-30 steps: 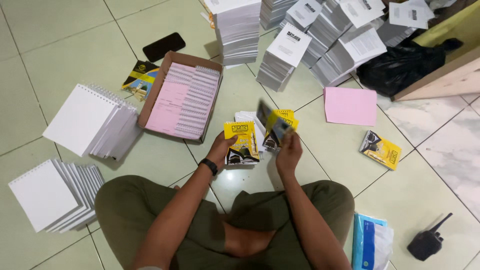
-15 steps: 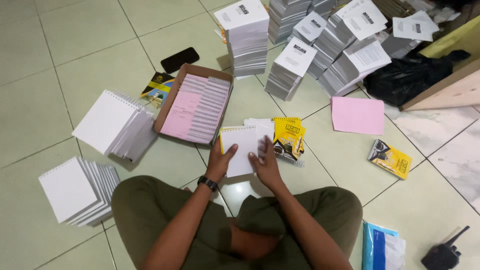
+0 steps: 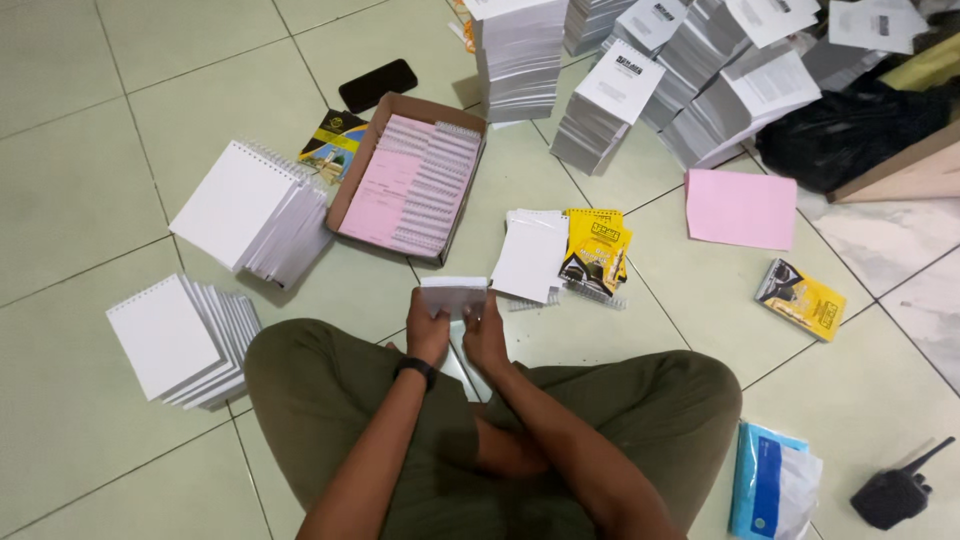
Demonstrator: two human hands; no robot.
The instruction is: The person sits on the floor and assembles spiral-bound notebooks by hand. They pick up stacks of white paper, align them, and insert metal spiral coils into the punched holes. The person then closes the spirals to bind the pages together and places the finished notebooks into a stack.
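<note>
The left hand (image 3: 428,331), with a dark watch (image 3: 414,370) on its wrist, is closed around the left end of a small stack of white paper (image 3: 453,296), fingers curled over the edge. The right hand (image 3: 485,335) is closed on the right end of the same stack, so the paper is gripped between both hands just above the crossed legs.

At 1 o'clock from the hands, a loose white pad (image 3: 531,256) is laid on the tiled floor (image 3: 90,180), touching a yellow and black booklet (image 3: 596,250) on its right. At 11 o'clock, an open cardboard box (image 3: 352,188) is seen, filled with pink sheets (image 3: 382,190) and spiral bindings. Two fanned stacks of white spiral notepads are placed at 10 o'clock (image 3: 250,208) and at 9 o'clock (image 3: 178,338). A black phone (image 3: 377,84) is set beyond the box at 11 o'clock. A pink sheet of paper (image 3: 741,208) lies at 2 o'clock, with another yellow booklet (image 3: 801,298) at 3 o'clock. Tall piles of white paper (image 3: 520,55) are stacked at 12 o'clock.
</note>
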